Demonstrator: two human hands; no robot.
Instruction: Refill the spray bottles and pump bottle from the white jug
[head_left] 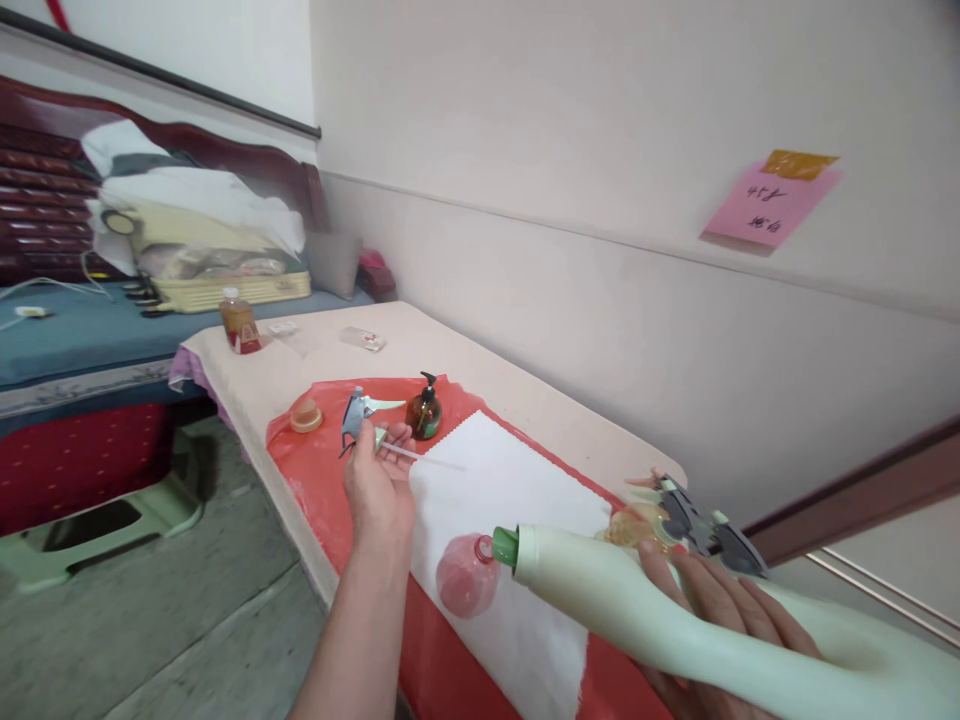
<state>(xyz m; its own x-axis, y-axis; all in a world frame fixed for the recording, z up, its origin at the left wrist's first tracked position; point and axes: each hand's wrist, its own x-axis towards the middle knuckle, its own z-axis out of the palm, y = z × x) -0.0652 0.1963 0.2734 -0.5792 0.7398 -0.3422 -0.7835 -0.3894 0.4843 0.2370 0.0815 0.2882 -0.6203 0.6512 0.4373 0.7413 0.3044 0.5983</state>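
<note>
My left hand (380,490) holds a grey and pale green trigger spray head (358,417) between thumb and palm, its fingers loosely curled. The spray head's thin dip tube points right over the white cloth (480,465). A large pale green plastic jug (592,580) lies tilted in my right hand (724,605), whose fingers wrap round its handle. Its green spout (505,547) is right by the mouth of a clear pink bottle (466,577) on the cloth. I cannot tell whether liquid flows between them.
Red plastic sheeting (330,400) lies under the cloth. On it are a dark pump bottle (425,408) and a round tan container (306,415). A bottle of amber liquid (239,322) stands at the table's far left. Another spray bottle (645,520) sits behind the jug, partly hidden.
</note>
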